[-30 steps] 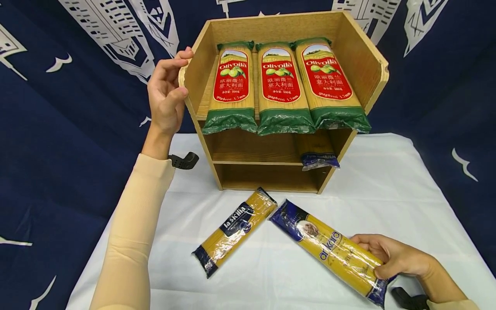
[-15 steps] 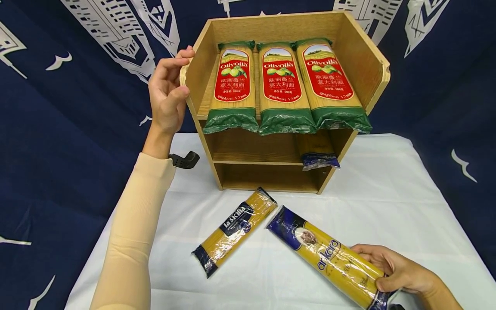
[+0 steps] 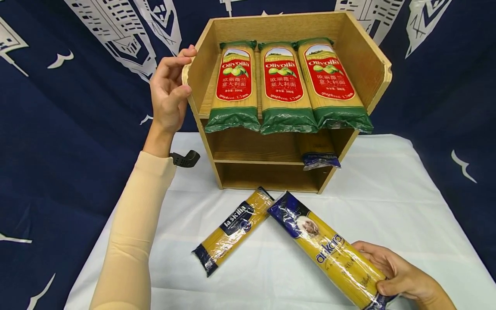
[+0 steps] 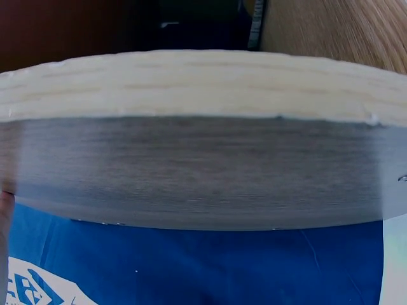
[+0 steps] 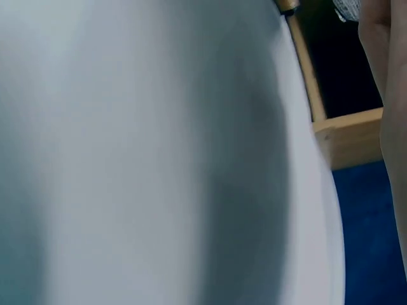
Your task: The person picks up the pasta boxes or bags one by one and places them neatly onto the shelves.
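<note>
With thumb and fingers, my left hand [image 3: 167, 92] grips the front edge of the left side panel of a wooden shelf [image 3: 267, 162]. In the left wrist view the panel [image 4: 191, 165] fills the middle, with only a fingertip showing at the left. My right hand [image 3: 401, 273] holds the lower end of a yellow-and-blue "ankara" spaghetti packet [image 3: 329, 252], thumb on top. The packet slants up-left, its far end at the tip of a smaller "la sicilia" spaghetti packet [image 3: 234, 230] on the table. The right wrist view mostly shows blurred white, with part of the hand [image 5: 391, 95] at the right.
Three green-ended Olivoilà spaghetti packets [image 3: 282, 77] lie side by side on the top tier, their ends overhanging. A blue-ended pasta packet [image 3: 319, 157] sticks out of the middle tier at the right. White cloth [image 3: 391, 193] covers the table; a dark blue patterned curtain [image 3: 445, 107] hangs behind.
The ankara packet first shifted slightly toward the near edge, then its far end rose and moved toward the shelf. The left hand keeps its grip on the shelf.
</note>
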`<action>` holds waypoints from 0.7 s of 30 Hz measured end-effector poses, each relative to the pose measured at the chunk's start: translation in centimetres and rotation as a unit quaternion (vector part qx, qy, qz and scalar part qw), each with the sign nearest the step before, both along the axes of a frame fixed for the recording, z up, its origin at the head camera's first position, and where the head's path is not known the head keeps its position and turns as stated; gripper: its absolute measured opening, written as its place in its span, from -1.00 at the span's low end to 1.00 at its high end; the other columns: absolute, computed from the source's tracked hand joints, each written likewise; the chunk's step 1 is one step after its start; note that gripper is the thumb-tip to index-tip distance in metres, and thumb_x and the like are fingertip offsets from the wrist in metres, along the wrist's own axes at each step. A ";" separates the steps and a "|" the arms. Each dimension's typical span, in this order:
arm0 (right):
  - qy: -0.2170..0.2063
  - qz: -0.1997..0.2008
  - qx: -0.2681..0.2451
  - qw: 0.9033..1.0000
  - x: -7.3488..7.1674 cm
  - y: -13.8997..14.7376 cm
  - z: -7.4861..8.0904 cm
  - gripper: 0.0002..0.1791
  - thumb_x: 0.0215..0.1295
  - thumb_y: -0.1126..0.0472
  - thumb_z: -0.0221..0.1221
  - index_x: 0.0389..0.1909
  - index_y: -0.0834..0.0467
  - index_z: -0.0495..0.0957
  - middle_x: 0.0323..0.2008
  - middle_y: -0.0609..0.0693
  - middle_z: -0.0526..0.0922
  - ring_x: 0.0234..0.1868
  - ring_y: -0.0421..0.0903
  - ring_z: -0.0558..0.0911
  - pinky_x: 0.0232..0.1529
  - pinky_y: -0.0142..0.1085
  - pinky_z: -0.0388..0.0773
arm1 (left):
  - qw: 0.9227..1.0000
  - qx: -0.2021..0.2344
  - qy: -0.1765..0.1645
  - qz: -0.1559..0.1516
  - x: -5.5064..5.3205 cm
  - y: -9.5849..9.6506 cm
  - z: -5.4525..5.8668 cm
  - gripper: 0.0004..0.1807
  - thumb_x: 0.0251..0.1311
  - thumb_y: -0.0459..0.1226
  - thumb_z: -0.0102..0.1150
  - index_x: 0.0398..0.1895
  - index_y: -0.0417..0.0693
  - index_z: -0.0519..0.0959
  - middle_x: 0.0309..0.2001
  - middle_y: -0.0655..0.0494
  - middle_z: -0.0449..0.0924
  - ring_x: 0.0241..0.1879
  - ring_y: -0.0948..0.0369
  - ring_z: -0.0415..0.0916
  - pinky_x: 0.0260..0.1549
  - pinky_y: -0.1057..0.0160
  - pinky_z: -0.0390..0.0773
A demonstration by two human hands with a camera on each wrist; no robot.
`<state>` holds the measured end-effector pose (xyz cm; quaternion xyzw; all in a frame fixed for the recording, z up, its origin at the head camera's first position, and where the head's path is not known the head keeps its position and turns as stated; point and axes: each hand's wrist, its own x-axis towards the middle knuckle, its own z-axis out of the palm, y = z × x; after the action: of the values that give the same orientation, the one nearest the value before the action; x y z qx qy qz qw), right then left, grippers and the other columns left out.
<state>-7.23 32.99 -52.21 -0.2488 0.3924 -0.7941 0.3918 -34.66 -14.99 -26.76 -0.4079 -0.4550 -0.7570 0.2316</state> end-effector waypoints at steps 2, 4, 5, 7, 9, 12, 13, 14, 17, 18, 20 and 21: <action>0.006 -0.002 0.003 1.000 0.0 -0.3 0.6 -0.24 0.34 0.41 0.17 0.50 0.33 0.08 0.40 0.32 0.36 0.28 0.12 0.53 0.28 -0.02 0.49 | 1.000 0.001 -0.003 -0.001 0.0 0.0 0.0 -0.44 -0.25 -0.24 0.45 -0.09 -0.33 0.59 0.12 -0.21 0.59 0.40 -0.12 0.30 0.48 0.03 0.17; 0.018 -0.006 0.002 1.000 0.0 -0.7 1.1 -0.24 0.34 0.40 0.18 0.50 0.34 0.07 0.39 0.34 0.36 0.27 0.13 0.53 0.26 0.00 0.50 | 1.000 0.001 -0.001 0.000 0.0 0.0 0.0 -0.44 -0.24 -0.24 0.45 -0.09 -0.33 0.58 0.12 -0.21 0.59 0.40 -0.13 0.29 0.48 0.02 0.17; 0.022 -0.007 0.004 1.000 0.0 -0.9 1.4 -0.24 0.34 0.39 0.18 0.50 0.34 0.07 0.38 0.34 0.36 0.26 0.13 0.54 0.26 0.00 0.50 | 1.000 -0.001 0.000 0.001 0.0 0.0 0.0 -0.45 -0.24 -0.24 0.44 -0.09 -0.33 0.59 0.12 -0.21 0.59 0.40 -0.13 0.29 0.48 0.02 0.16; 0.031 -0.011 0.010 0.999 0.0 -1.2 2.0 -0.24 0.36 0.35 0.19 0.50 0.33 0.08 0.37 0.35 0.37 0.25 0.13 0.55 0.25 0.01 0.51 | 1.000 -0.001 0.000 0.000 0.0 0.0 0.0 -0.45 -0.24 -0.24 0.44 -0.09 -0.33 0.59 0.12 -0.21 0.59 0.41 -0.13 0.29 0.48 0.03 0.17; 0.043 -0.014 0.015 0.999 0.0 -1.4 2.5 -0.25 0.37 0.30 0.19 0.50 0.32 0.09 0.36 0.35 0.38 0.24 0.13 0.56 0.24 0.01 0.52 | 1.000 -0.001 0.000 0.000 0.0 0.0 0.0 -0.44 -0.24 -0.24 0.45 -0.09 -0.33 0.58 0.12 -0.21 0.59 0.41 -0.13 0.29 0.48 0.03 0.16; 0.060 -0.022 0.011 0.998 0.0 -1.6 3.1 -0.24 0.37 0.25 0.19 0.49 0.34 0.10 0.34 0.39 0.40 0.22 0.17 0.57 0.22 0.02 0.55 | 1.000 -0.001 -0.004 0.000 0.0 0.0 0.0 -0.43 -0.25 -0.24 0.46 -0.09 -0.33 0.58 0.12 -0.20 0.59 0.41 -0.12 0.29 0.48 0.03 0.17; 0.060 -0.024 0.011 0.998 0.0 -1.7 3.4 -0.24 0.36 0.24 0.20 0.49 0.33 0.11 0.33 0.38 0.41 0.22 0.17 0.57 0.22 0.01 0.55 | 1.000 -0.003 -0.002 0.003 0.0 0.0 0.0 -0.44 -0.25 -0.23 0.46 -0.09 -0.32 0.58 0.12 -0.20 0.59 0.41 -0.13 0.29 0.48 0.03 0.17; 0.063 -0.028 0.007 0.998 0.0 -1.8 3.5 -0.23 0.35 0.24 0.20 0.48 0.35 0.11 0.32 0.40 0.41 0.20 0.18 0.58 0.22 0.01 0.55 | 1.000 -0.003 -0.002 0.003 0.0 0.0 0.1 -0.44 -0.24 -0.23 0.46 -0.09 -0.32 0.58 0.12 -0.20 0.59 0.41 -0.13 0.29 0.48 0.03 0.17; 0.061 -0.036 -0.012 0.997 -0.1 -2.1 4.1 -0.23 0.34 0.27 0.20 0.47 0.40 0.09 0.30 0.43 0.41 0.19 0.23 0.57 0.21 0.02 0.56 | 1.000 -0.007 -0.001 0.005 0.1 0.0 0.0 -0.44 -0.23 -0.22 0.45 -0.08 -0.32 0.58 0.13 -0.21 0.59 0.41 -0.12 0.29 0.48 0.02 0.16; 0.062 -0.040 -0.017 0.997 -0.2 -2.3 4.3 -0.23 0.33 0.29 0.19 0.46 0.42 0.08 0.30 0.44 0.41 0.19 0.24 0.57 0.21 0.02 0.56 | 1.000 -0.007 -0.001 0.004 0.1 0.0 0.0 -0.44 -0.23 -0.23 0.45 -0.08 -0.32 0.58 0.13 -0.21 0.59 0.41 -0.12 0.29 0.48 0.02 0.17; 0.068 -0.047 -0.029 0.996 -0.3 -2.8 4.8 -0.24 0.34 0.31 0.17 0.46 0.45 0.06 0.30 0.44 0.41 0.19 0.23 0.57 0.21 0.01 0.56 | 1.000 -0.007 0.002 0.004 0.0 0.0 0.0 -0.43 -0.22 -0.22 0.46 -0.08 -0.32 0.58 0.13 -0.21 0.59 0.41 -0.12 0.29 0.48 0.02 0.16; 0.075 -0.049 -0.034 0.995 -0.4 -3.0 5.0 -0.24 0.34 0.32 0.17 0.45 0.46 0.05 0.30 0.44 0.41 0.19 0.22 0.58 0.20 0.01 0.57 | 1.000 -0.007 0.002 0.004 0.0 -0.1 0.0 -0.43 -0.22 -0.21 0.47 -0.08 -0.32 0.58 0.13 -0.21 0.59 0.41 -0.12 0.29 0.48 0.02 0.16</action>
<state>-7.65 29.94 -47.19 -0.3011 0.4053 -0.8042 0.3136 -34.65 -15.04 -26.75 -0.4093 -0.4612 -0.7521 0.2326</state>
